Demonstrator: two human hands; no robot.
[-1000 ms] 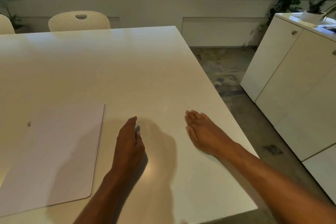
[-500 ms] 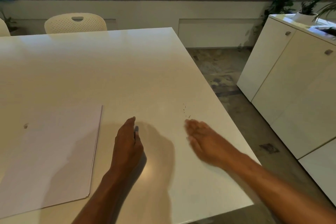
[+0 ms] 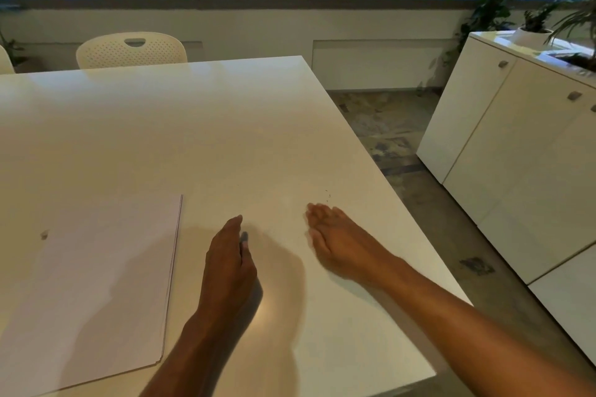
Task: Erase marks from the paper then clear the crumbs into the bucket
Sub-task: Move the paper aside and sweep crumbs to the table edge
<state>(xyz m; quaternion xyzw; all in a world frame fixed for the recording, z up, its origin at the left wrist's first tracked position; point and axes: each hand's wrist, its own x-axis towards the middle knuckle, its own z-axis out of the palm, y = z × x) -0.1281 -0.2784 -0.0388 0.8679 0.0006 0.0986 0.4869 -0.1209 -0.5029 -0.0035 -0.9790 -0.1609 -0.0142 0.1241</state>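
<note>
With both the right hand [image 3: 335, 242] and left hand [image 3: 227, 263] flat and empty, she should sweep the crumbs [image 3: 328, 196] gently toward the bench [image 3: 193, 138] edge.

white table [image 3: 193, 126], perforated chair [image 3: 132, 50], cabinets [image 3: 516, 151], potted plants [image 3: 532, 26]

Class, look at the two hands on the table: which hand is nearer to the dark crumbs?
The right hand: its fingertips lie just short of the crumbs, while the left hand rests further left, nearer the paper.
</note>
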